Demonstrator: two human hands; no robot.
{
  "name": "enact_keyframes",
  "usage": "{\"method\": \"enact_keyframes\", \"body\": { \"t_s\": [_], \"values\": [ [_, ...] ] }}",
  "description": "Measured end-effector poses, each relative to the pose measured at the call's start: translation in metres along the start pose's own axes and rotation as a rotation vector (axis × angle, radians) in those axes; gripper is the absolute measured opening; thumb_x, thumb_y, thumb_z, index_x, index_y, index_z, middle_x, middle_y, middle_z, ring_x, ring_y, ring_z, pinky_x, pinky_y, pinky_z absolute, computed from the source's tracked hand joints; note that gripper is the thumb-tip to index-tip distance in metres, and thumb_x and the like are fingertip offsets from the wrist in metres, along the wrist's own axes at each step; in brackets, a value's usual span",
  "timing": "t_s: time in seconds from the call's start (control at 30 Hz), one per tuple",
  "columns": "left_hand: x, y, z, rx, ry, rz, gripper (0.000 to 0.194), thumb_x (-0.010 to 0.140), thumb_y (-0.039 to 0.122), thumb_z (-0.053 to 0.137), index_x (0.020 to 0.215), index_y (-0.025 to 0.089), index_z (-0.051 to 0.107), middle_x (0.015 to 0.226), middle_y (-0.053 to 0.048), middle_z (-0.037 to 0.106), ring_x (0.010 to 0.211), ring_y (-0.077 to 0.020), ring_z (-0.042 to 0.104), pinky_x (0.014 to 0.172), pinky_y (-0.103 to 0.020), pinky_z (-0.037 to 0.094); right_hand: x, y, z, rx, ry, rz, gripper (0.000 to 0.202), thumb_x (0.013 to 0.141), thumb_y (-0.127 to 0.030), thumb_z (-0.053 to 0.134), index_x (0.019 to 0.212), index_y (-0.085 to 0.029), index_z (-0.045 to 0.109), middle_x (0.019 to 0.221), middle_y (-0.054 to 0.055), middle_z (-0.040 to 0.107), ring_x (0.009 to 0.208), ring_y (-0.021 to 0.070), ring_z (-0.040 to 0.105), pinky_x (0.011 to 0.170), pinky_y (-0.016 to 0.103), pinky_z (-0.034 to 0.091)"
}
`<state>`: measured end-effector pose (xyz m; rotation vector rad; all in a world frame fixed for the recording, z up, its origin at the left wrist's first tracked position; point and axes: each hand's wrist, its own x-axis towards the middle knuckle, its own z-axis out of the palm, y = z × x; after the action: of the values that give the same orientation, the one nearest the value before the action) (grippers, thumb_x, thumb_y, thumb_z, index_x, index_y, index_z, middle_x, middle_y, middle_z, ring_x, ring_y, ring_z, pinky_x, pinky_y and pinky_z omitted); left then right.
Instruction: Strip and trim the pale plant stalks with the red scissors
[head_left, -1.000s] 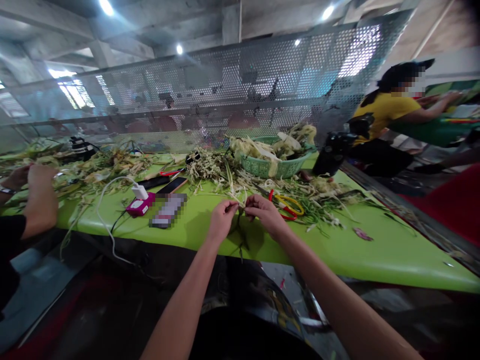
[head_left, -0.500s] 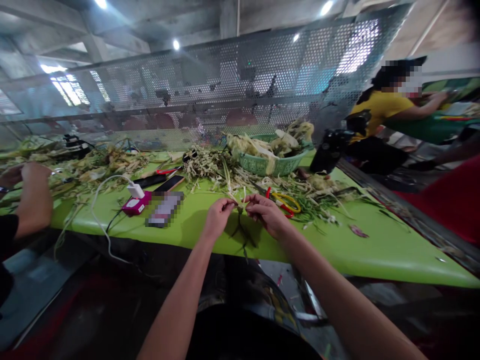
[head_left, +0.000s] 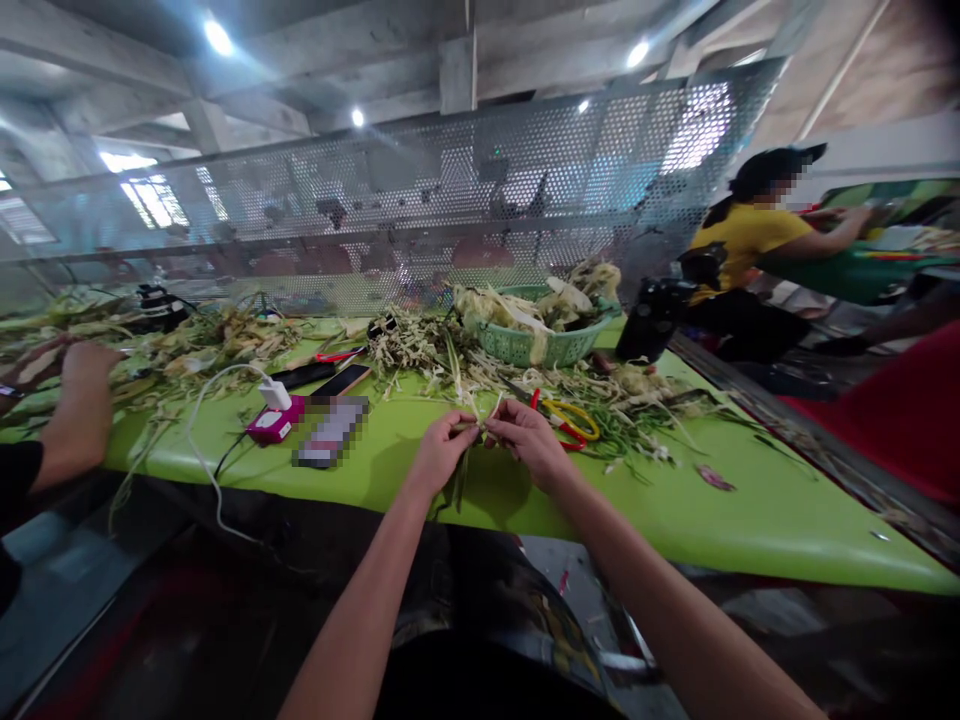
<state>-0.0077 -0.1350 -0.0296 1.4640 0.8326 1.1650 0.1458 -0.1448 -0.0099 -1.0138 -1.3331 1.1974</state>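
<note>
left of the scissors (head_left: pixel 571 408), left hand (head_left: pixel 441 452) and right hand (head_left: pixel 531 440) pinch plant strips (head_left: pixel 460 480): probably light, limp, best held mid-length.

Concrete beams (head_left: pixel 112 62), bright lamps (head_left: pixel 218 38); perforated metal screen (head_left: pixel 405 190)

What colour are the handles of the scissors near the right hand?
Red and yellow; the handles show best in the head view.

two phones (head_left: pixel 342 381), one green basket (head_left: pixel 517 346), one purple socket block (head_left: pixel 264 428), one white charger (head_left: pixel 275 395), one pair of red-and-yellow-handled scissors (head_left: pixel 561 409)
</note>
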Motion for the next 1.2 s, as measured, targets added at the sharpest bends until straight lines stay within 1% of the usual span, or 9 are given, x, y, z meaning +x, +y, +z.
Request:
{"method": "enact_keyframes", "body": {
  "t_s": [0.13, 0.23, 0.3, 0.4, 0.5, 0.67, 0.8, 1.0, 1.2],
  "values": [
    [0.001, -0.001, 0.000, -0.098, -0.001, -0.053, 0.024, 0.073, 0.033, 0.068, 0.089, 0.015, 0.064, 0.079, -0.004, 0.068, 0.073, -0.0148, 0.061, 0.072, -0.026, 0.045, 0.003, 0.003, -0.002, -0.007, -0.010, 0.028, 0.026, 0.073, -0.040, 0.067, 0.070, -0.019, 0.052, 0.053, -0.003, 0.059, 0.042, 0.0082, 0.040, 0.041, 0.021, 0.026],
    [0.002, 0.001, -0.003, -0.184, 0.060, -0.128, 0.026, 0.070, 0.033, 0.070, 0.087, 0.015, 0.062, 0.071, -0.001, 0.064, 0.062, -0.0114, 0.058, 0.063, -0.024, 0.043, 0.005, 0.005, -0.006, -0.090, 0.025, -0.016, 0.026, 0.077, -0.044, 0.063, 0.073, -0.019, 0.055, 0.058, -0.002, 0.061, 0.041, 0.0079, 0.037, 0.043, 0.022, 0.027],
    [0.004, 0.001, -0.006, -0.229, 0.106, -0.174, 0.026, 0.069, 0.033, 0.070, 0.085, 0.015, 0.061, 0.065, 0.001, 0.061, 0.055, -0.0091, 0.054, 0.057, -0.021, 0.040, 0.005, 0.006, -0.009, -0.178, 0.065, -0.110, 0.023, 0.079, -0.042, 0.061, 0.078, -0.019, 0.058, 0.064, -0.001, 0.063, 0.046, 0.0096, 0.042, 0.046, 0.023, 0.032],
    [0.006, 0.001, -0.009, -0.270, 0.142, -0.184, 0.022, 0.070, 0.031, 0.068, 0.082, 0.014, 0.060, 0.063, 0.001, 0.058, 0.053, -0.0073, 0.051, 0.053, -0.020, 0.038, 0.000, 0.005, -0.009, -0.390, 0.111, -0.302, 0.016, 0.076, -0.028, 0.065, 0.090, -0.021, 0.062, 0.079, 0.002, 0.065, 0.060, 0.0137, 0.052, 0.055, 0.026, 0.039],
    [0.006, -0.001, -0.009, -0.299, 0.121, -0.157, 0.021, 0.071, 0.030, 0.068, 0.081, 0.014, 0.060, 0.065, 0.001, 0.058, 0.055, -0.0071, 0.052, 0.054, -0.019, 0.038, -0.006, 0.002, -0.005, -0.591, 0.091, -0.458, 0.024, 0.073, -0.014, 0.062, 0.096, -0.024, 0.064, 0.097, 0.004, 0.063, 0.066, 0.0150, 0.053, 0.059, 0.028, 0.042],
    [0.005, -0.003, -0.006, -0.293, 0.116, -0.119, 0.030, 0.070, 0.038, 0.070, 0.086, 0.015, 0.060, 0.070, 0.000, 0.060, 0.061, -0.0086, 0.055, 0.063, -0.022, 0.042, -0.009, 0.000, 0.000, -0.638, 0.068, -0.575, 0.018, 0.080, -0.014, 0.057, 0.089, -0.025, 0.066, 0.092, 0.005, 0.062, 0.079, 0.0201, 0.058, 0.069, 0.032, 0.047],
    [0.006, -0.004, -0.005, -0.218, 0.102, -0.112, 0.032, 0.067, 0.038, 0.072, 0.087, 0.015, 0.061, 0.069, 0.001, 0.059, 0.061, -0.0091, 0.053, 0.064, -0.023, 0.041, -0.007, 0.000, -0.001, -0.653, 0.055, -0.593, 0.012, 0.083, -0.019, 0.057, 0.086, -0.025, 0.067, 0.089, 0.006, 0.062, 0.086, 0.0225, 0.060, 0.076, 0.035, 0.048],
    [0.005, -0.008, -0.002, -0.114, 0.050, -0.031, 0.021, 0.074, 0.032, 0.065, 0.088, 0.016, 0.066, 0.072, 0.000, 0.061, 0.064, -0.0101, 0.051, 0.065, -0.023, 0.039, -0.010, -0.003, 0.002, -0.681, 0.115, -0.536, 0.009, 0.086, -0.027, 0.057, 0.080, -0.022, 0.063, 0.082, 0.005, 0.059, 0.074, 0.0191, 0.056, 0.067, 0.031, 0.045],
    [0.000, -0.001, 0.001, 0.004, -0.009, 0.032, 0.025, 0.080, 0.037, 0.060, 0.094, 0.016, 0.066, 0.086, -0.004, 0.066, 0.079, -0.0147, 0.057, 0.075, -0.026, 0.043, -0.005, -0.001, -0.001, -0.596, 0.178, -0.460, 0.012, 0.082, -0.030, 0.060, 0.074, -0.021, 0.058, 0.074, 0.002, 0.056, 0.068, 0.0171, 0.052, 0.061, 0.029, 0.041]
  ]
}}
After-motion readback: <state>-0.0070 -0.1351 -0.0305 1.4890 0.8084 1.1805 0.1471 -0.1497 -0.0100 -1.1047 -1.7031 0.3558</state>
